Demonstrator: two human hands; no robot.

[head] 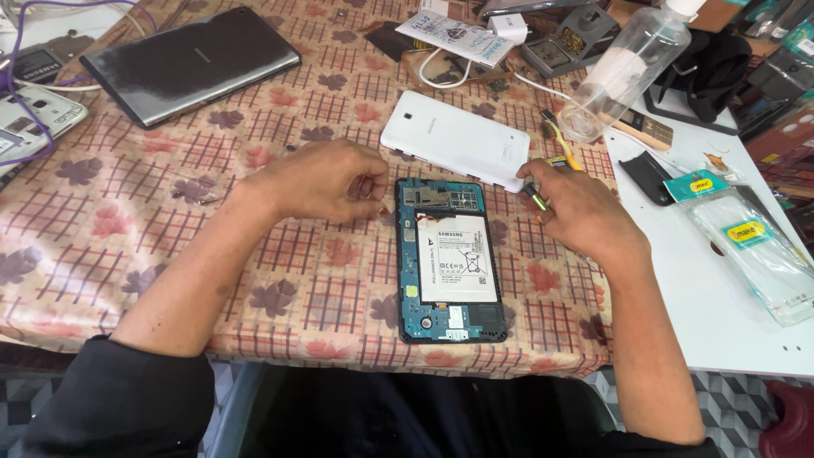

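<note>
Lying flat in front of me on the flower-patterned tablecloth (127, 220) is the opened tablet (451, 259), its back off, with the white battery (455, 259) filling the middle and the blue circuit board (441, 197) showing above and below it. My left hand (318, 181) rests on the cloth just beside the tablet's upper left corner, fingers curled in loosely with the fingertips drawn together near the frame's edge; I cannot tell whether they pinch anything. My right hand (581, 212) sits at the upper right corner, pinching a small yellow-handled screwdriver (536, 198) between thumb and fingers, its tip close to the frame. The white back cover (455, 138) lies face down just above the tablet, touching my right fingertips. Farther off to the left lies a dark tablet (191, 61), and at the far left edge a white phone (34, 119) under a purple cable (64, 51). To the right, a clear plastic bottle (626, 72) stands tilted in view, and a clear packaged phone case (750, 246) lies on the white tabletop (704, 322).
</note>
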